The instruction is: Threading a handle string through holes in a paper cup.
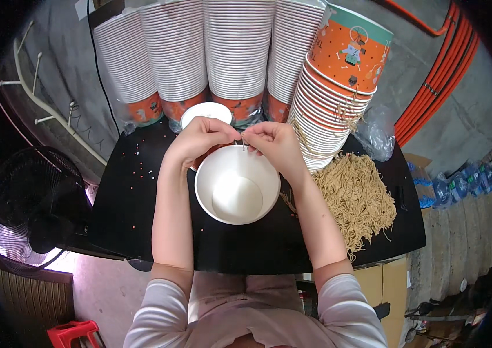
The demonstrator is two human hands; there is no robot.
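A white-lined paper bucket [237,216] stands in front of me on the black table, its mouth tilted toward me. At its far rim my left hand [208,138] pinches thumb and forefinger together. Close beside it, my right hand [272,142] pinches at the same spot, its fingertips nearly touching the left ones. A thin cord [244,146] shows between the fingertips and the rim; the fingers hide most of it. Just behind my left hand is another white-topped bucket [205,109], partly covered by that hand.
Tall nested stacks of paper buckets [239,52] line the table's back, several wrapped in plastic. An orange printed stack [330,107] leans at the right, near crumpled plastic [376,133]. A heap of tan cords [356,200] lies right of my forearm. A black fan [34,209] stands left.
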